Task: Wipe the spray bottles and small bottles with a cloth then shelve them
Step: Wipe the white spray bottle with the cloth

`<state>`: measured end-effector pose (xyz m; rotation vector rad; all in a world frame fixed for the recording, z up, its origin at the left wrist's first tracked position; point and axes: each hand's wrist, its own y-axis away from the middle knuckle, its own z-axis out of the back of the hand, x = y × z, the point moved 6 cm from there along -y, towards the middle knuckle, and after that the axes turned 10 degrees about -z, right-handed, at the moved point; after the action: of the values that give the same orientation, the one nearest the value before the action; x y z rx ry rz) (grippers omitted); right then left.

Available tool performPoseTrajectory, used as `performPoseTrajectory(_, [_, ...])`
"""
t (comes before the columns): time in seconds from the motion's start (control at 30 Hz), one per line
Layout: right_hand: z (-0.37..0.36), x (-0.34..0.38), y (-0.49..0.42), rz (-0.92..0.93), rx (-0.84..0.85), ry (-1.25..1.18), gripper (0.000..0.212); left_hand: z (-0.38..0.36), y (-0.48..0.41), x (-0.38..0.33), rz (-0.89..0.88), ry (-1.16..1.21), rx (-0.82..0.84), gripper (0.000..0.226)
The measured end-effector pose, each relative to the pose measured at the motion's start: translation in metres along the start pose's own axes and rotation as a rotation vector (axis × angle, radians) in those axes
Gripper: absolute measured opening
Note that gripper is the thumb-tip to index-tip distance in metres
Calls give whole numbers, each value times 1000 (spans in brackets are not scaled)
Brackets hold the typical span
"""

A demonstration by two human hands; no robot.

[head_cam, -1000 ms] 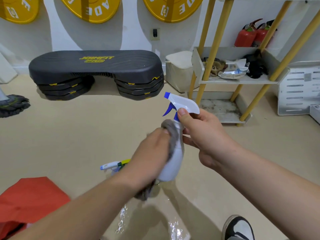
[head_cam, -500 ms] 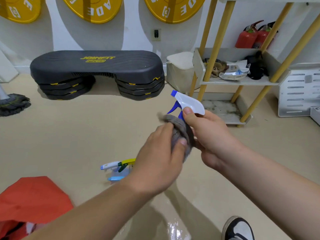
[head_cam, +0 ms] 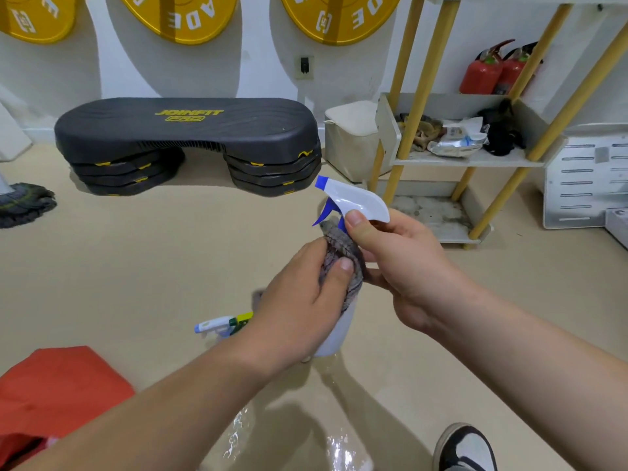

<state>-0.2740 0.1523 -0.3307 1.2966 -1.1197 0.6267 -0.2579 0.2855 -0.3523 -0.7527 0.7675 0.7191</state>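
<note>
Standing on a tan floor [head_cam: 136, 266], facing a black step platform [head_cam: 187, 130] set against the white wall and a yellow-legged shelf rack [head_cam: 441, 162] to its right, both well apart from the hands. Taking in a red fabric bundle [head_cam: 57, 389] at the lower left edge and one black-and-white shoe [head_cam: 465, 447] at the bottom right. Gripping a white spray bottle [head_cam: 360, 202] by its neck with the right hand [head_cam: 407, 266], fingers curling round it, thumb pressing just under the blue-tipped trigger head, holding it upright in mid-air above the floor. Wrapping a grey cloth [head_cam: 343, 260] round the bottle's shoulder with the left hand [head_cam: 299, 317], fingers and thumb clamping the cloth against it. Partly hiding a second spray bottle [head_cam: 221, 324], green and yellow at the trigger, down on the floor behind the left hand.
</note>
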Motion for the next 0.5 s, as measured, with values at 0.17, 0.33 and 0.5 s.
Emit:
performPoseTrajectory(0.17, [10,1,-4,-8,-151,-63,13,-14,17,52,657,534,84,58])
performPoseTrajectory(0.33, [17,-1,-6,-7,-192,-149,14,-19,18,44,709,474,-78,57])
performPoseTrajectory(0.5, [4,-18,-8,-74,-117,-156,17,-19,6,-5,-76,-419,13,40])
